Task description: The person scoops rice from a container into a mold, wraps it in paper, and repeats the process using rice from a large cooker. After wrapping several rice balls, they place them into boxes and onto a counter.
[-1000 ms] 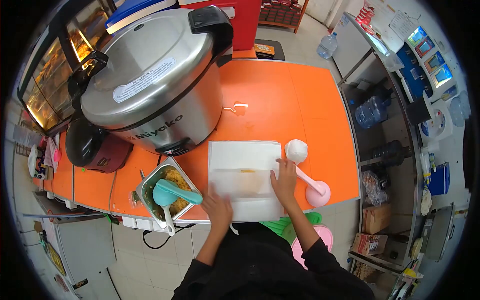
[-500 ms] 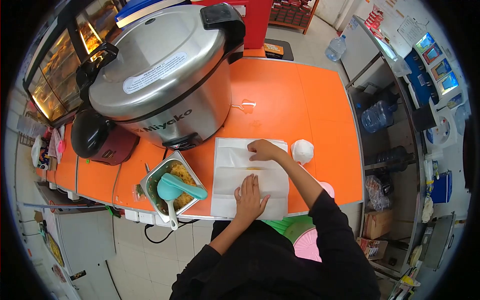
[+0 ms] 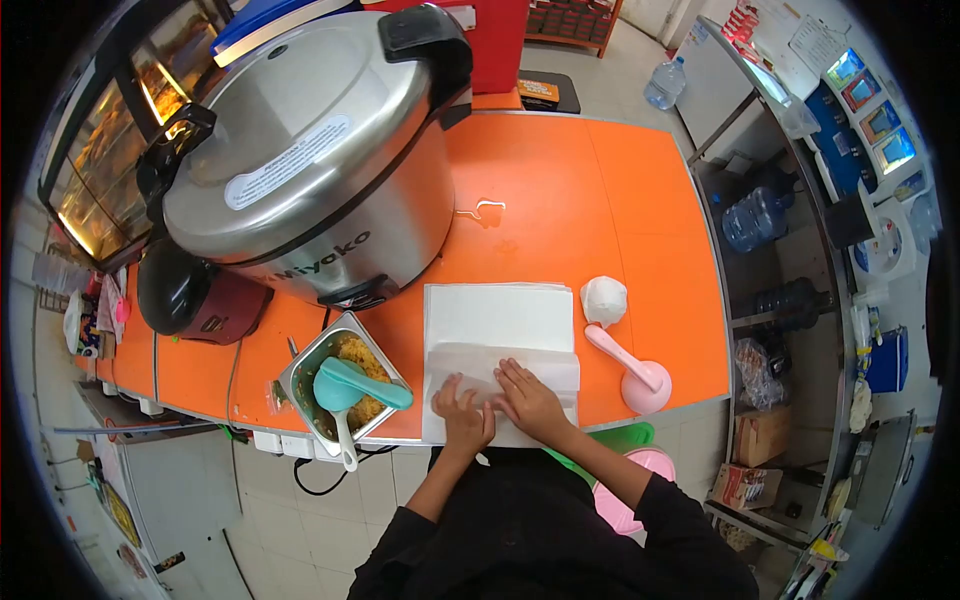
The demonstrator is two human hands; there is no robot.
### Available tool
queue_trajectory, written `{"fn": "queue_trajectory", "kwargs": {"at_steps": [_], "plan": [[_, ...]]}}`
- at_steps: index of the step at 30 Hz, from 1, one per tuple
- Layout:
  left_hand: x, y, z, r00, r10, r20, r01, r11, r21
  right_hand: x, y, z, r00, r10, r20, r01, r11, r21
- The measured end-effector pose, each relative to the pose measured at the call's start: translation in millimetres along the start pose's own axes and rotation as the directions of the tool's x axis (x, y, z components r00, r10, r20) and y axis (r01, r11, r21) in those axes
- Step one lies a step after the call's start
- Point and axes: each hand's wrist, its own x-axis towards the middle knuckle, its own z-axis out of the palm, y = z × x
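A folded sheet of white wrapping paper [image 3: 550, 368] lies across the near half of a stack of white paper [image 3: 498, 312] on the orange table. My left hand [image 3: 464, 416] rests on the left part of the folded sheet, fingers bent and apart. Beside it my right hand [image 3: 533, 403] presses on the same sheet with its fingers stretched out. Whatever is inside the fold is hidden. Left of the paper, a steel container [image 3: 297, 378] holds yellow rice [image 3: 366, 410], with a teal scoop [image 3: 343, 382] and a white-handled utensil [image 3: 345, 440] in it.
A large steel Miyako rice cooker [image 3: 330, 190] stands at the back left, next to a small maroon cooker [image 3: 205, 290]. Right of the paper are a white wrapped bundle [image 3: 604, 300] and a pink scoop-shaped tool [image 3: 645, 385]. Pink and green tubs [image 3: 635, 490] sit below the table edge.
My right hand has moved from the far part of the paper towards me, beside my left hand. The sheet's far part is now folded over, and my left hand has shifted slightly left.
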Motion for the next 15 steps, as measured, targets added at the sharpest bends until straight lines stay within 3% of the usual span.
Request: {"fn": "queue_trajectory", "kwargs": {"at_steps": [1,2,3,4,5,7,8,9,10,11,13,15], "plan": [[12,10,-12,1.000,0.001,0.015,-0.001,1.000,-0.003,-4,-7,-2,1.000,-0.002,-0.007,0.002,1.000,-0.003],[31,28,-29,0.957,0.044,0.287,-0.082,0.989,0.120,-8,-10,-6,0.997,0.049,0.051,-0.050,0.999,0.012],[42,37,-38,0.843,0.052,0.535,-0.196,0.957,0.215,-14,-11,-5,0.997,0.056,0.052,-0.057,0.998,0.014],[36,35,-40,0.797,-0.048,0.602,-0.125,0.962,0.242,-20,-9,-3,0.997,0.075,0.010,-0.075,0.997,0.029],[22,27,-38,0.801,-0.041,0.598,-0.135,0.960,0.246,-25,-6,0,0.995,0.089,-0.036,-0.087,0.995,0.044],[-9,0,-28,0.833,-0.227,0.504,0.202,0.974,0.106,-37,2,5,0.983,0.151,-0.104,-0.144,0.987,0.071],[-12,-8,-25,0.889,-0.231,0.395,0.215,0.973,0.086,-42,4,3,0.971,0.212,-0.107,-0.204,0.976,0.080],[-8,-11,-28,0.885,-0.230,0.405,0.215,0.973,0.084,-47,5,2,0.956,0.272,-0.105,-0.264,0.961,0.085],[1,-14,-34,0.883,-0.185,0.431,0.136,0.980,0.143,-45,7,-1,0.939,0.280,-0.201,-0.264,0.959,0.104],[15,-19,-38,0.881,-0.137,0.453,0.051,0.979,0.198,-45,9,-3,0.938,0.283,-0.202,-0.267,0.958,0.102],[37,-28,-40,0.891,-0.104,0.441,0.051,0.990,0.130,-42,14,-11,0.858,0.513,-0.037,-0.502,0.850,0.158],[51,-32,-42,0.714,-0.245,0.656,0.261,0.962,0.076,-34,21,-16,0.878,0.479,-0.020,-0.466,0.862,0.198]]}}
